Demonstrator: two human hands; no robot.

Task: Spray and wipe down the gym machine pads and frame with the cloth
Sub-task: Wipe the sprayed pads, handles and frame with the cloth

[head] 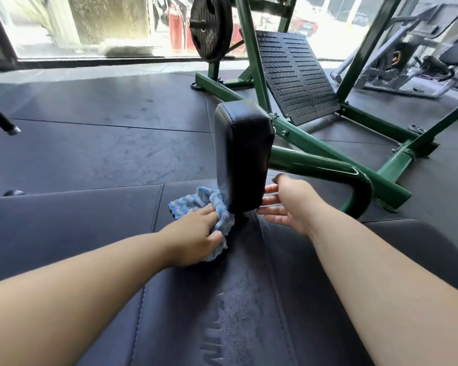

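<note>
Head view: left hand [196, 235] presses cloth [196, 203] against upright pad [242, 154].

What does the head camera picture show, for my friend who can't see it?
A person's left hand presses a blue cloth against the base of an upright black pad on a green gym machine frame, while the open right hand steadies the pad's other side. Below stretches a dark bench pad; behind are a footplate and a weight plate.

Hard daylight pours through the window [90, 25] ahead of me and blows out to white. The floor [90, 143] stays dim, glare streaking it. Edges bow; my forearms look stretched.
</note>
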